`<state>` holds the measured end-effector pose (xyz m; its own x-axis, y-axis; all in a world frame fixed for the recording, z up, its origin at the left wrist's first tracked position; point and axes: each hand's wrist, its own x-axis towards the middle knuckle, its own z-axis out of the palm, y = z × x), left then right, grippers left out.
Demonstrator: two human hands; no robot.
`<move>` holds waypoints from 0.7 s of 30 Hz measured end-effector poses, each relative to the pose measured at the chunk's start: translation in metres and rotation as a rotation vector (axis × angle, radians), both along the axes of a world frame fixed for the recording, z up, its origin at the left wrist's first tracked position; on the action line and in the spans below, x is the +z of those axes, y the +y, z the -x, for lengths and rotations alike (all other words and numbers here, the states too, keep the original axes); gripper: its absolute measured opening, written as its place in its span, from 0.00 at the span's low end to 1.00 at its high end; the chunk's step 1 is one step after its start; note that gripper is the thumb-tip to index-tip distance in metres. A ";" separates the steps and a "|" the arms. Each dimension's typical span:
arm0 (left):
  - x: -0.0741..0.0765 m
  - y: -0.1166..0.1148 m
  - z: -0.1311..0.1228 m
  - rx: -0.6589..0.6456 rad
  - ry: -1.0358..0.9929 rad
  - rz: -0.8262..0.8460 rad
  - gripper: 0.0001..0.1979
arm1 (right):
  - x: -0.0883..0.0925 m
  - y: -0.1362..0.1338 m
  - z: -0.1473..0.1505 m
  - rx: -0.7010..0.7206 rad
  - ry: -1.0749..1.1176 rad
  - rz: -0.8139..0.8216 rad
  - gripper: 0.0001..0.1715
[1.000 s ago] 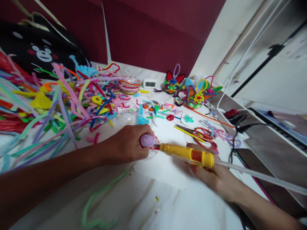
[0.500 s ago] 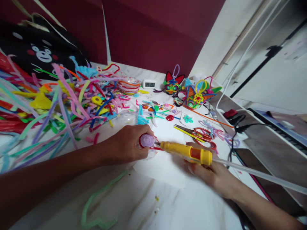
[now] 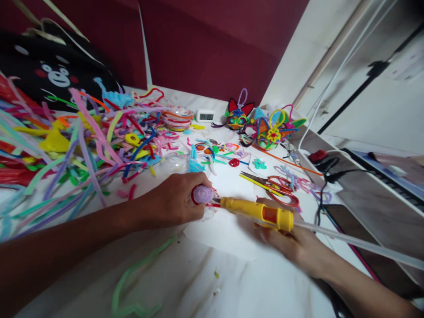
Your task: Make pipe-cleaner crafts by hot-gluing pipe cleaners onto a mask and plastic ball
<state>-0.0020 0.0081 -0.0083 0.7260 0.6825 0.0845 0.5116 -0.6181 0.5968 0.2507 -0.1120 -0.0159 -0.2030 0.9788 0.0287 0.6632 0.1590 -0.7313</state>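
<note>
My left hand [image 3: 175, 198] is closed around a clear, round plastic piece, mostly hidden by the fingers. On its near side sits a purple pipe-cleaner coil [image 3: 202, 194] with a red edge. In my right hand [image 3: 293, 243] is a yellow hot glue gun [image 3: 243, 208], its nozzle pointing left at the lower right edge of the coil, by a short red strip. Whether the nozzle touches it, I cannot tell. A long translucent glue stick [image 3: 361, 244] sticks out of the gun's back. White paper [image 3: 221, 236] lies beneath both hands.
Loose pipe cleaners [image 3: 82, 150] are heaped at the left. Scissors [image 3: 281, 187] with orange handles lie beyond the glue gun. Two decorated balls [image 3: 236, 117] stand at the back near a small digital clock [image 3: 205, 115]. A phone [image 3: 354, 229] and black cables [image 3: 331, 176] lie at the right.
The nozzle has shifted very slightly left and down beside the purple coil. Both hands keep their grips, and the things on the table are unchanged.
</note>
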 end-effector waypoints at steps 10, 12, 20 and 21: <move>0.001 0.001 -0.001 0.008 -0.001 -0.007 0.17 | -0.001 0.001 -0.001 0.003 0.002 -0.003 0.03; 0.001 0.001 -0.001 0.006 0.003 -0.002 0.18 | 0.001 0.001 0.001 0.022 0.003 -0.009 0.03; 0.001 -0.001 0.001 0.000 -0.005 0.004 0.18 | 0.009 -0.001 0.009 0.075 0.022 -0.015 0.07; 0.001 -0.001 0.000 0.001 -0.007 0.003 0.18 | 0.010 -0.001 0.010 0.083 0.033 -0.021 0.07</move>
